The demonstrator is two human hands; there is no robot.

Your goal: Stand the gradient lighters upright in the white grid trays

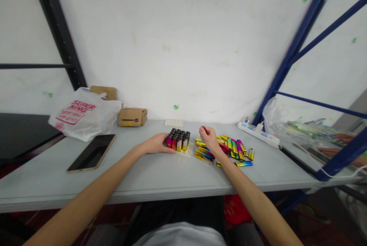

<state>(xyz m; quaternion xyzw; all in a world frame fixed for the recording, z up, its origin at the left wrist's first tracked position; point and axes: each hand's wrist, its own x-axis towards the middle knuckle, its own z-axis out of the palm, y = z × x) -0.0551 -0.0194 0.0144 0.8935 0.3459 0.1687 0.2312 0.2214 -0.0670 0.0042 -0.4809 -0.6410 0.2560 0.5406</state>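
Note:
Shiny metallic-coloured lighters (179, 141) with black tops stand upright in rows in a pale tray (188, 151). My left hand (158, 143) is closed around the left end of this group, thumb along the front and fingers behind. To the right of the tray, my right hand (209, 139) is closed, and the dark red end of what looks like a lighter (204, 128) sticks out at its fingertips. Below and beside that hand lies a loose pile of lighters (235, 148) in gold, green, purple, red and blue. My right hand and forearm cover part of the pile.
Another pale tray (173, 122) lies against the wall. At the left are a cardboard box (132, 117), a white plastic bag (86, 114) and a tablet-like black slab (91, 153). A white power strip (258, 134) and blue rack post (286, 62) stand at the right.

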